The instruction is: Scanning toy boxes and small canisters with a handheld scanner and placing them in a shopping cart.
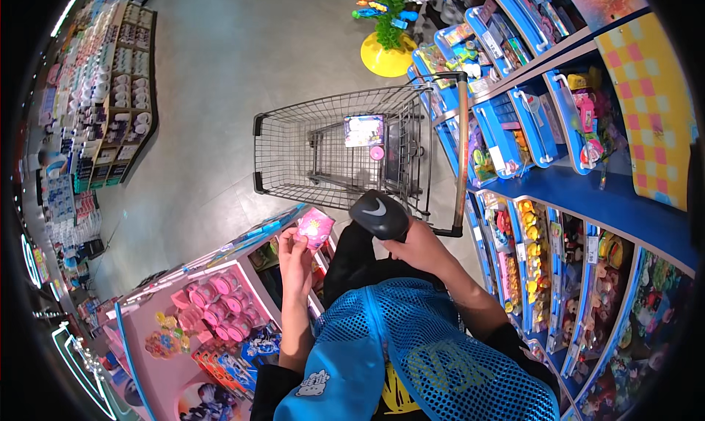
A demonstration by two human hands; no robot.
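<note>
My left hand (296,261) holds up a small pink packet (315,228) between thumb and fingers, just past the corner of the pink shelf display. My right hand (421,247) is closed around the narrow end of a black bottle (380,214) with a Nike swoosh, over the near side of a wire shopping cart (330,104). In the cart lie a colourful printed box (364,131) and a small round pink item (377,153) close beside it. The cart's handle bar (463,145) is at the right, touched by neither hand.
Blue tiered toy shelves (551,184) curve along the right. A pink display shelf (187,366) with round pink packs (223,300) and boxed toys stands at lower left. A yellow round base (388,55) with a green toy tree is beyond the cart. A stocked shelf unit (124,90) stands far left.
</note>
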